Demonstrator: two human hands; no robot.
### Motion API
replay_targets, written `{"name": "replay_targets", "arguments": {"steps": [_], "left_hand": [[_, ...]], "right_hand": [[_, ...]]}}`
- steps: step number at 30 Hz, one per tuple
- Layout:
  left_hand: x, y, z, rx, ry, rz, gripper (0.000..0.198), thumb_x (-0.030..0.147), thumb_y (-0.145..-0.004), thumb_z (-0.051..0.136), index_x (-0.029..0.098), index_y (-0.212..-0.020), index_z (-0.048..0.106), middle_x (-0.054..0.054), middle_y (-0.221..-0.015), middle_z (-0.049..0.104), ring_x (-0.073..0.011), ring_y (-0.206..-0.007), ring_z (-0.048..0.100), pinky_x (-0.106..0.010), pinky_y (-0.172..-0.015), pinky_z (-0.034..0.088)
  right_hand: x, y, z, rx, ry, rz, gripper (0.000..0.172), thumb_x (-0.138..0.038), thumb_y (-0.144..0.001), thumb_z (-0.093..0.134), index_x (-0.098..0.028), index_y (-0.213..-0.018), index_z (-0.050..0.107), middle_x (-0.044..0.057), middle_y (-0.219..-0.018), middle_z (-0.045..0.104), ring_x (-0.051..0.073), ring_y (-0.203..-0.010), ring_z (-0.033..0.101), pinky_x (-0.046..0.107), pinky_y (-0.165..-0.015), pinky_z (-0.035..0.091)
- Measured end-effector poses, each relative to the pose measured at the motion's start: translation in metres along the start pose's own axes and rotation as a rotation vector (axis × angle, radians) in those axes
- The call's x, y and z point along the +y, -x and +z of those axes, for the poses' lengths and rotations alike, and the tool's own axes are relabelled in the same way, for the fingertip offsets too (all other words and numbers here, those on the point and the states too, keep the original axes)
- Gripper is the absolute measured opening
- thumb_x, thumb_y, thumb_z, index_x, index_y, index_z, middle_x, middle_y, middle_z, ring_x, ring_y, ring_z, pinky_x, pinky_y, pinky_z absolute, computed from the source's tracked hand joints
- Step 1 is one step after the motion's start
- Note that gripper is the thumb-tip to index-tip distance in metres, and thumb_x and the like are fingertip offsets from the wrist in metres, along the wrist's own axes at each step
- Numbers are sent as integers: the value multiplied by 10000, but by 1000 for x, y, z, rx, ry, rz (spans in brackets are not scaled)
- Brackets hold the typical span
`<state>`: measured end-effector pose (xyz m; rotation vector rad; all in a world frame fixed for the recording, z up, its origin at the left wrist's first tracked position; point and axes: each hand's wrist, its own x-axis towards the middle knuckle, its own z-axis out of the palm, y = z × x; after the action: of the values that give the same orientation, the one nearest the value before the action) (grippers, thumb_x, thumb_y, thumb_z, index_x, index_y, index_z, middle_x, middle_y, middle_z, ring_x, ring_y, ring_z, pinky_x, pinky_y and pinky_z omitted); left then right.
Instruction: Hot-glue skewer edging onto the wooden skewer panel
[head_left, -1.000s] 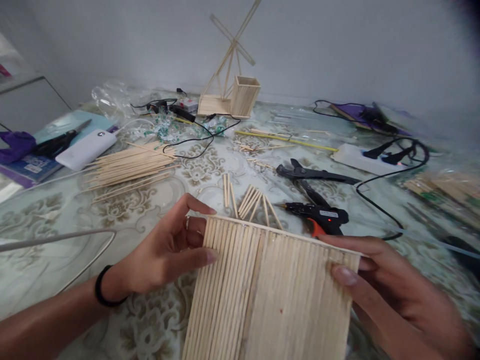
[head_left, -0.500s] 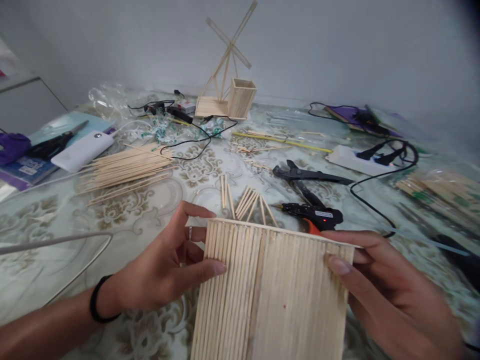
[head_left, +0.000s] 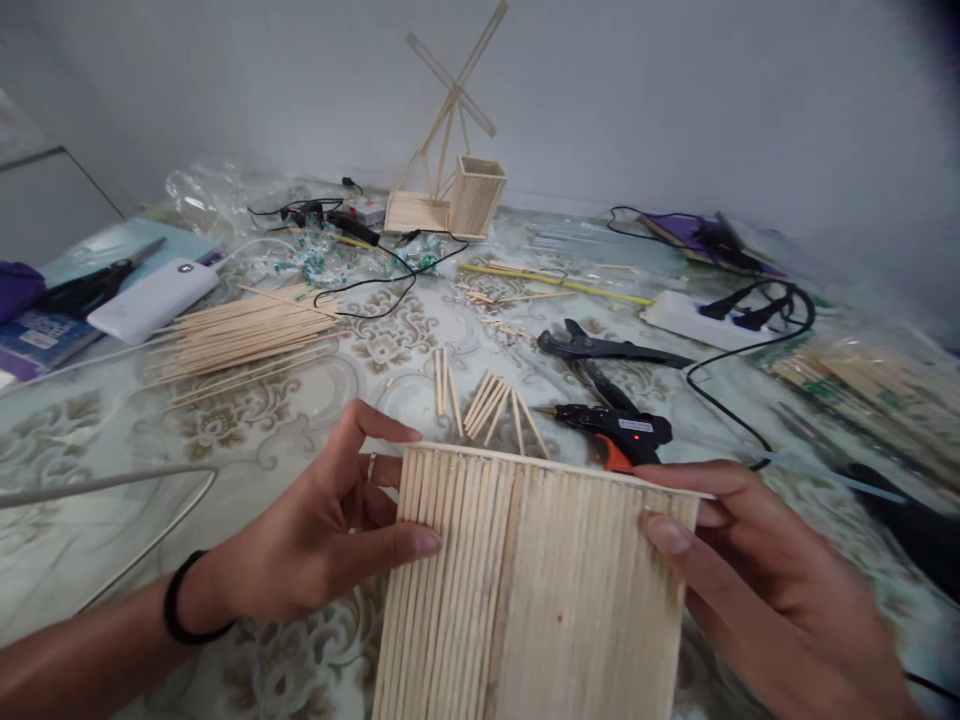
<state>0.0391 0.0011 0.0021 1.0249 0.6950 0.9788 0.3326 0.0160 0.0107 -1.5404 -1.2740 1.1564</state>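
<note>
A panel of thin wooden sticks [head_left: 525, 590] laid side by side fills the lower middle, with one stick running across its top edge. My left hand [head_left: 330, 530] pinches its upper left corner, thumb on the near face and index finger on the top edge. At the upper right corner my right hand [head_left: 765, 580] grips it, thumb in front and fingers behind. The panel's lower end runs out of view. Just beyond the top edge lie several short cut sticks [head_left: 487, 400] and a black glue gun [head_left: 622, 425] with an orange trigger and a lit red light.
Black cutting pliers [head_left: 607, 350] lie behind the glue gun. Long sticks [head_left: 240, 335] are piled at left, near a white power bank [head_left: 154, 300] and scissors [head_left: 97, 285]. A stick windmill model [head_left: 420, 212] stands at the back. A power strip [head_left: 705, 325] with cables sits at right.
The whole scene has shifted slightly left in view. Both hands keep the same hold on the panel, which shows no clear movement of its own.
</note>
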Motion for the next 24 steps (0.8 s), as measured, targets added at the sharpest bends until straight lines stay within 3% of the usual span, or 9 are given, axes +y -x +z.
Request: {"name": "replay_targets", "arguments": {"steps": [4,7,11,17,20,24], "left_hand": [[2,1,0,13,-18,-27,384,177,-986,727,325,-1174,426,33,-957,745,-117,-804,726,-221,-693,548],[2,4,-2,32,-39,-37,393,201,-982,735,328,-1174,417,26,-941,755,-126,-736,734,-201,-614,539],[-1,7,-8,40,-136,-13,425,202,-991,724,370,-1209,401,34,-949,796,-152,-739,776,-191,-592,570],[3,3,-12,44,-217,-15,465,169,-964,756,375,-1183,402,61,-924,807,-195,-778,824,-274,-653,674],[5,2,-14,18,-255,-42,470,176,-970,751,387,-1185,390,62,-954,826,-190,-770,824,-289,-656,684],[2,4,-20,35,-313,-64,486,206,-965,766,396,-1201,385,81,-920,827,-158,-760,805,-246,-653,671]], "right_hand": [[2,-2,-2,-46,-17,-65,353,-573,-857,817,-280,-1029,721,-3,-684,657,167,-574,538,251,-496,409],[0,-1,-1,-42,-47,-69,340,-572,-872,808,-282,-1024,715,-28,-663,616,140,-541,488,234,-467,368],[-3,0,0,-129,-101,-62,336,-562,-904,778,-268,-1047,701,-41,-665,583,130,-547,480,228,-480,359],[-2,-6,-5,-250,-188,-62,315,-539,-933,765,-260,-1051,678,-49,-687,564,108,-555,425,217,-509,319],[-3,-8,-6,-334,-203,-62,294,-522,-953,747,-264,-1068,662,-42,-723,564,115,-574,431,223,-519,318],[-9,-7,-6,-323,-206,-52,271,-522,-964,734,-272,-1050,680,-56,-711,494,111,-585,378,226,-530,268]]}}
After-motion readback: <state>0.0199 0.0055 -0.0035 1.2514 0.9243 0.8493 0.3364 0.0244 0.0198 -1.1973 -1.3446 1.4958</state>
